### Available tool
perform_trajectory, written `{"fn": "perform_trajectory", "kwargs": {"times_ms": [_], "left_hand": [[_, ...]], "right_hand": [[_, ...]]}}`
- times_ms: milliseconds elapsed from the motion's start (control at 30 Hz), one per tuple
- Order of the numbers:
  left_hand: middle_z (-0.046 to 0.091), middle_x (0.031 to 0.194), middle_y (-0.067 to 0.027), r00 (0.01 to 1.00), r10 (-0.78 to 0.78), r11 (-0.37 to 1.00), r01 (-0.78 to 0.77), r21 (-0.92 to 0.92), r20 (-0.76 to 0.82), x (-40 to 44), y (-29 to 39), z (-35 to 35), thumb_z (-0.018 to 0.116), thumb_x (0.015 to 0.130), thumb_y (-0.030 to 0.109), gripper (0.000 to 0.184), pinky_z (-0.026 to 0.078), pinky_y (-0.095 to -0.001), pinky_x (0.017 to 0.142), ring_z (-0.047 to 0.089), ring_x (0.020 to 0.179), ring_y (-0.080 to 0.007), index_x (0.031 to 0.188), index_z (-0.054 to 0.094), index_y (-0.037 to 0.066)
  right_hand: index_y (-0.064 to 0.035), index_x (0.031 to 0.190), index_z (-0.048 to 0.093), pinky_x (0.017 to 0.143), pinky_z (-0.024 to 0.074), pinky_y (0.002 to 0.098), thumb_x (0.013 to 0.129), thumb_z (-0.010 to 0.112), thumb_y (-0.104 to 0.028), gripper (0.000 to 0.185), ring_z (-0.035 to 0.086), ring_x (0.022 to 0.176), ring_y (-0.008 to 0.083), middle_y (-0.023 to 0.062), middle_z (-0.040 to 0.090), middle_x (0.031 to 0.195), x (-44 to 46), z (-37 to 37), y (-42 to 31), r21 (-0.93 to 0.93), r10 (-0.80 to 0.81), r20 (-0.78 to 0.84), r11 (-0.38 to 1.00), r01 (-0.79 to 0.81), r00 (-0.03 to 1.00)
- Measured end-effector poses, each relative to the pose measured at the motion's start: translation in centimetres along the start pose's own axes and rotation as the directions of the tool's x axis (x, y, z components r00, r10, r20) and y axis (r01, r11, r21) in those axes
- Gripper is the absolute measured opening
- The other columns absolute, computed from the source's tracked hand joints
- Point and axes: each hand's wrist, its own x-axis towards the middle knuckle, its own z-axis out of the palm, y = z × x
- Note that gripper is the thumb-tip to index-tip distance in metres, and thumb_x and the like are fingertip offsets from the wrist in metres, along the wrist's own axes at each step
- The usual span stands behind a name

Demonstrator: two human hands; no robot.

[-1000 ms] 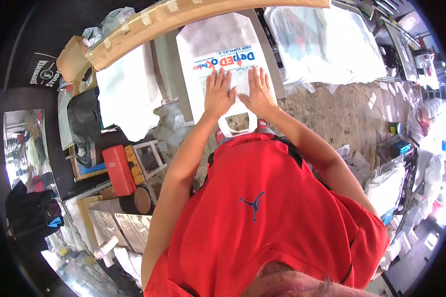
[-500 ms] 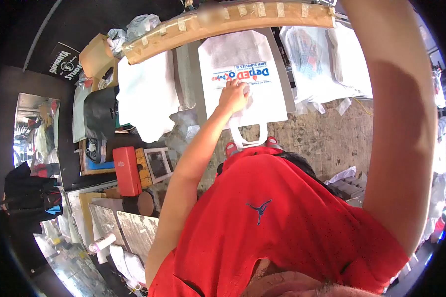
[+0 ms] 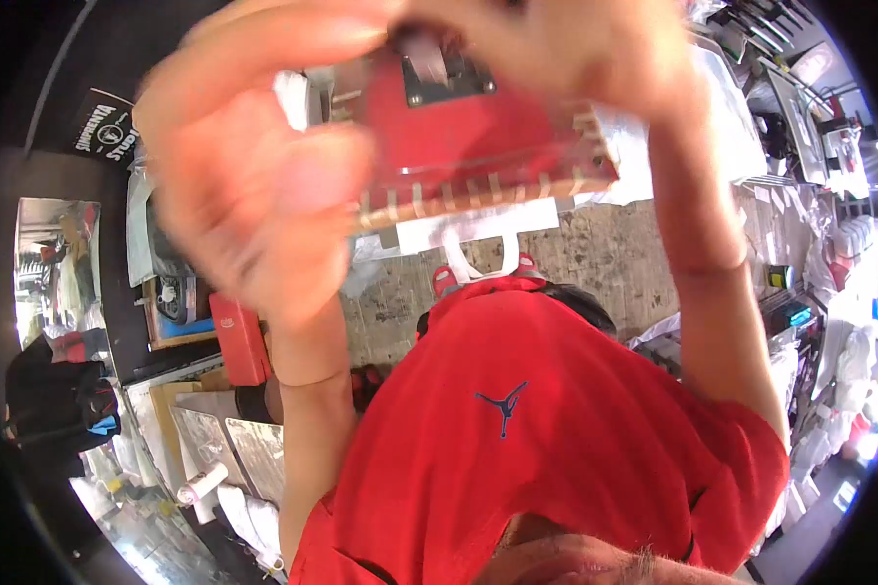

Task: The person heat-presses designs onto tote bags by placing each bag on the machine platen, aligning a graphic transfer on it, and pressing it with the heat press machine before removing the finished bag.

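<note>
My left hand (image 3: 254, 185) is large and blurred close to the camera at upper left. Its thumb and index finger are apart, with nothing visible between them. At the top right is my right hand (image 3: 595, 58), also blurred, its fingers cut off or hidden near the upper edge. Between and beyond both hands lies a wood-edged frame (image 3: 488, 192) with tape strips along its rim and a red inner surface. A black plate with bolts (image 3: 449, 86) shows on or above the red area. The frame covers most of a white bag (image 3: 419, 234), whose handle loop sticks out toward me.
A red box (image 3: 239, 336) stands at left, near a framed mirror (image 3: 59, 263) and dark hanging clothing (image 3: 59, 385). White sheets or bags (image 3: 727, 122) lie to the right of the frame. The worn wooden floor (image 3: 605, 244) shows below. Shelves with goods line the right side.
The wood-edged frame has come down over the printed white bag. My left hand has left the bag and risen toward the camera; my right arm has swung inward, bringing that hand into view.
</note>
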Motion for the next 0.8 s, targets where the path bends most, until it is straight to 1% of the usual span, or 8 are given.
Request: {"fn": "perform_trajectory", "kwargs": {"times_ms": [33, 67, 100, 167, 200, 267, 367, 800], "left_hand": [[0.066, 0.124, -0.0238, 0.98, 0.086, 0.99, -0.063, 0.13, -0.181, 0.4, -1.1, 0.1, 0.055, 0.097, 0.03, 0.038, 0.048, -0.0479, 0.099, 0.064, 0.113, -0.0315, 0.112, 0.065, -0.004], [0.065, 0.119, -0.0159, 1.0, -0.022, 0.963, 0.022, 0.267, -0.006, -0.1, -3.4, -0.2, 0.072, 0.088, 0.026, 0.038, 0.047, -0.0385, 0.099, 0.061, 0.111, -0.0305, 0.116, 0.068, 0.001], [0.059, 0.133, -0.0186, 0.938, -0.309, 0.905, 0.239, 0.352, 0.159, -3.1, -5.7, 3.2, 0.072, 0.089, 0.038, 0.05, 0.044, -0.0435, 0.106, 0.056, 0.121, -0.0367, 0.122, 0.065, 0.002], [0.051, 0.146, -0.0225, 0.801, -0.556, 0.798, 0.44, 0.412, 0.222, -8.4, -9.1, 6.8, 0.068, 0.09, 0.051, 0.065, 0.036, -0.0485, 0.114, 0.044, 0.137, -0.0423, 0.135, 0.059, 0.004], [0.051, 0.146, -0.0225, 0.793, -0.565, 0.796, 0.45, 0.405, 0.229, -10.2, -10.3, 8.0, 0.068, 0.09, 0.051, 0.065, 0.036, -0.0485, 0.114, 0.044, 0.137, -0.0423, 0.135, 0.059, 0.004], [0.048, 0.149, -0.0238, 0.816, -0.543, 0.774, 0.393, 0.496, 0.2, -12.1, -11.7, 9.4, 0.069, 0.089, 0.05, 0.069, 0.033, -0.0528, 0.116, 0.042, 0.138, -0.0449, 0.141, 0.056, 0.007], [0.046, 0.15, -0.0247, 0.848, -0.504, 0.771, 0.356, 0.528, 0.163, -13.0, -12.4, 9.6, 0.069, 0.088, 0.045, 0.066, 0.031, -0.0562, 0.116, 0.041, 0.138, -0.0472, 0.142, 0.057, 0.01], [0.043, 0.154, -0.0252, 0.816, -0.577, 0.67, 0.463, 0.58, 0.016, -19.9, -17.1, 11.6, 0.067, 0.089, 0.04, 0.069, 0.024, -0.0606, 0.118, 0.036, 0.142, -0.0487, 0.147, 0.051, 0.006]], "right_hand": [[-0.0152, 0.094, 0.076, 0.056, 0.0534, 0.0366, 0.078, 0.075, -0.019, 0.016, 0.068, 0.065, 0.0267, 0.0081, 0.072, 0.081, -3.9, 1.6, 0.0, 0.201, 0.069, 0.208, 0.973, -0.111, 0.976], [-0.0119, 0.095, 0.075, 0.065, 0.0556, 0.0414, 0.071, 0.079, -0.018, 0.025, 0.069, 0.072, 0.0296, 0.0101, 0.071, 0.079, -6.4, 4.0, 1.8, 0.122, -0.088, 0.207, 0.991, 0.063, 0.974], [-0.0069, 0.082, 0.072, 0.07, 0.0563, 0.046, 0.072, 0.077, -0.029, 0.025, 0.07, 0.077, 0.035, 0.0141, 0.072, 0.08, -12.5, 10.0, 3.1, 0.409, 0.212, 0.321, 0.848, -0.337, 0.923], [-0.0042, 0.087, 0.071, 0.078, 0.0558, 0.0501, 0.071, 0.073, -0.024, 0.025, 0.067, 0.079, 0.0405, 0.0176, 0.069, 0.08, -16.0, 14.5, 3.1, 0.242, 0.212, 0.171, 0.938, -0.249, 0.962], [-0.0031, 0.102, 0.071, 0.093, 0.0516, 0.0518, 0.073, 0.071, -0.024, 0.036, 0.065, 0.099, 0.0416, 0.0215, 0.069, 0.1, -17.1, 15.4, 3.2, 0.161, 0.302, 0.335, 0.915, -0.37, 0.892], [-0.0017, 0.129, 0.061, 0.109, 0.0403, 0.0549, 0.077, 0.069, -0.028, 0.059, 0.05, 0.128, 0.0439, 0.0243, 0.057, 0.132, -18.7, 17.7, 3.7, 0.049, 0.31, 0.258, 0.942, -0.333, 0.915], [-0.0025, 0.149, 0.042, 0.119, 0.0259, 0.059, 0.08, 0.067, -0.034, 0.08, 0.027, 0.145, 0.0472, 0.0238, 0.036, 0.155, -18.6, 17.3, 3.9, -0.092, 0.281, 0.35, 0.96, -0.266, 0.894], [-0.009, 0.159, 0.029, 0.124, 0.0136, 0.0579, 0.086, 0.059, -0.046, 0.087, 0.013, 0.153, 0.0445, 0.0245, 0.019, 0.165, -21.3, 23.9, 6.5, -0.185, 0.414, 0.439, 0.91, -0.371, 0.798]]}}
